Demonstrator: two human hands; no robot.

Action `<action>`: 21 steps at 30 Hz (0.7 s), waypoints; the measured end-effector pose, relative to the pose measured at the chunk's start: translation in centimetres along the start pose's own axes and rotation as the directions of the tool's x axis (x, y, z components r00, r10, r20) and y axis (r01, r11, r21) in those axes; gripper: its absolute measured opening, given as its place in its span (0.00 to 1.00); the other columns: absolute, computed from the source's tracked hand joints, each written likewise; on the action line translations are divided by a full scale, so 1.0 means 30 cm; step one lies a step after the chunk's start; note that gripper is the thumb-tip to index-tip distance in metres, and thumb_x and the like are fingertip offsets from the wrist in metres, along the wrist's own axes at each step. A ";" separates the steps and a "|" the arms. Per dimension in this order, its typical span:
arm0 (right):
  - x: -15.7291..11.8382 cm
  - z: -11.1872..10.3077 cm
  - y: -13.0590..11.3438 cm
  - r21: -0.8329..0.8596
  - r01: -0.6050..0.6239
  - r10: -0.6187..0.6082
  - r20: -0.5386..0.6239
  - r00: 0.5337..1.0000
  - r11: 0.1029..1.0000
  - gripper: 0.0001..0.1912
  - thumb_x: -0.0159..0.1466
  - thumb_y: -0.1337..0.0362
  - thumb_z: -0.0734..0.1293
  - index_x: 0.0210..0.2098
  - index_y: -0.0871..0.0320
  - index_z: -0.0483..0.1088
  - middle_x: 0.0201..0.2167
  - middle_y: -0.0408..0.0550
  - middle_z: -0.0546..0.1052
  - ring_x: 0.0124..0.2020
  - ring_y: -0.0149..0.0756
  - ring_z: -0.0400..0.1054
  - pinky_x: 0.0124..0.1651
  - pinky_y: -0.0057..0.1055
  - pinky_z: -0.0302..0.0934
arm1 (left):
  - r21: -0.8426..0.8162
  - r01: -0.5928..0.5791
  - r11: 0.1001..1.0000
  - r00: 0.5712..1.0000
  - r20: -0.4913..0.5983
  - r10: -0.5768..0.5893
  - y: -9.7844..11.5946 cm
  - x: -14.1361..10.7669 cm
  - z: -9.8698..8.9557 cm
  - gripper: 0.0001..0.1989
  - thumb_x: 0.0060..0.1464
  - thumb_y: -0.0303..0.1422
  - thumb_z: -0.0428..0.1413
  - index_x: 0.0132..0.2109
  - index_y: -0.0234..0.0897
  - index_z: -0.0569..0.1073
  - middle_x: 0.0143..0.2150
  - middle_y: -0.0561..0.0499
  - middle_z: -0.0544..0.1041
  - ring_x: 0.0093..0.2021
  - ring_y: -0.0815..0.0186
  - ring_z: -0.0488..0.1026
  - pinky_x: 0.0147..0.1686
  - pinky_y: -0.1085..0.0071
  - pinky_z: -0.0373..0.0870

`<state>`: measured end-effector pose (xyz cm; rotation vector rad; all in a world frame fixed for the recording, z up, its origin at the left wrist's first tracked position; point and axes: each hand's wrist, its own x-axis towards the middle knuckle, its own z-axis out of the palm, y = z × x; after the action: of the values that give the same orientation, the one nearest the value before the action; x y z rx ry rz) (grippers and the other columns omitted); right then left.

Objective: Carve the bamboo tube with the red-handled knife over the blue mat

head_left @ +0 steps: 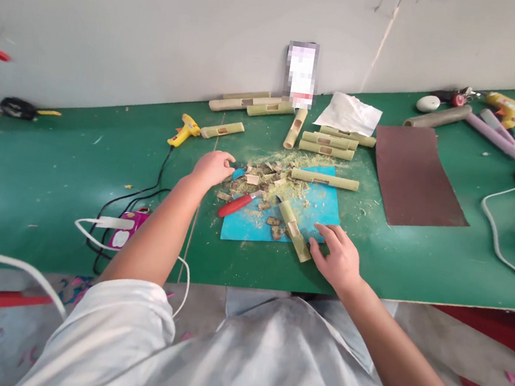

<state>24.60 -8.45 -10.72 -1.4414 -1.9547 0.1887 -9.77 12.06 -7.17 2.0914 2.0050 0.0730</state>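
My left hand (215,168) is at the left edge of a pile of wood chips and shavings (269,179), its thumb and forefinger curved beside a small blue piece (238,174); whether it grips anything is too small to tell. My right hand (336,252) rests with fingers apart, just right of a notched bamboo tube (294,230) that lies slanted on a blue sheet (327,209). A red-handled tool (236,205) lies on the sheet's left part. Above the slanted tube, another notched tube (325,179) lies level across the sheet's top.
More bamboo tubes (329,140) lie behind, near white paper (349,113) and a phone (301,74) against the wall. A yellow glue gun (184,131) stands left. Brown sandpaper (417,177) lies right on the green table (448,264). Cables surround a pink box (134,227) by my left forearm.
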 end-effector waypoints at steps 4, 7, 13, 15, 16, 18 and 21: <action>-0.001 0.003 0.000 0.006 0.028 -0.028 -0.007 1.000 1.000 0.15 0.66 0.60 0.63 0.51 0.57 0.71 0.42 0.54 0.78 0.38 0.39 0.73 0.40 0.36 0.69 | -0.069 0.043 0.997 0.999 -0.023 -0.045 -0.008 -0.003 0.011 0.07 0.48 0.29 0.60 0.37 0.36 0.79 0.42 0.47 0.77 0.36 0.64 0.72 0.39 0.71 0.68; -0.004 0.005 -0.001 0.010 0.057 -0.057 -0.009 0.998 0.998 0.16 0.66 0.59 0.64 0.52 0.57 0.71 0.43 0.54 0.77 0.43 0.41 0.73 0.43 0.37 0.69 | -0.121 0.068 0.990 0.997 -0.024 -0.071 -0.008 -0.008 0.015 0.08 0.48 0.29 0.60 0.38 0.35 0.78 0.43 0.47 0.77 0.31 0.67 0.71 0.36 0.72 0.68; -0.003 0.000 -0.003 0.024 0.061 -0.061 -0.023 0.998 0.998 0.16 0.66 0.60 0.63 0.52 0.57 0.70 0.43 0.55 0.77 0.43 0.41 0.73 0.43 0.37 0.70 | -0.198 0.097 0.975 0.995 0.028 -0.093 0.006 -0.014 -0.001 0.21 0.48 0.28 0.59 0.51 0.37 0.75 0.39 0.51 0.80 0.23 0.71 0.69 0.29 0.74 0.65; 0.000 -0.001 -0.004 0.034 0.056 -0.055 -0.022 0.998 0.998 0.16 0.66 0.61 0.64 0.52 0.57 0.70 0.44 0.56 0.77 0.42 0.41 0.73 0.43 0.37 0.70 | -0.196 0.096 0.976 0.995 0.025 -0.093 0.009 -0.009 -0.005 0.20 0.47 0.28 0.60 0.50 0.36 0.76 0.35 0.51 0.80 0.25 0.69 0.70 0.31 0.73 0.66; 0.001 -0.002 -0.004 0.039 0.051 -0.050 -0.022 0.999 0.998 0.16 0.66 0.61 0.64 0.52 0.58 0.70 0.44 0.56 0.77 0.41 0.40 0.73 0.43 0.37 0.70 | -0.191 0.092 0.977 0.996 0.018 -0.091 0.010 -0.007 -0.005 0.19 0.46 0.28 0.61 0.48 0.36 0.77 0.33 0.52 0.79 0.27 0.68 0.71 0.32 0.73 0.66; 0.002 -0.003 -0.005 0.055 0.036 -0.035 -0.018 0.999 0.998 0.16 0.66 0.61 0.64 0.52 0.58 0.70 0.44 0.56 0.77 0.39 0.40 0.73 0.42 0.37 0.70 | -0.177 0.079 0.981 0.997 -0.010 -0.082 0.012 -0.005 -0.003 0.14 0.45 0.27 0.61 0.42 0.36 0.78 0.32 0.51 0.78 0.31 0.65 0.72 0.36 0.71 0.67; 0.004 -0.007 -0.005 0.089 -0.002 0.003 -0.011 1.000 0.996 0.16 0.66 0.60 0.64 0.51 0.56 0.71 0.45 0.55 0.77 0.36 0.37 0.73 0.41 0.37 0.70 | -0.154 0.045 0.987 0.996 -0.063 -0.055 0.015 -0.016 -0.006 0.07 0.44 0.27 0.61 0.35 0.35 0.78 0.37 0.48 0.77 0.38 0.62 0.73 0.42 0.70 0.68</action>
<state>24.59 -8.46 -10.44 -1.3839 -1.9115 0.2652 -9.38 11.60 -6.85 1.9681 2.0200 0.2821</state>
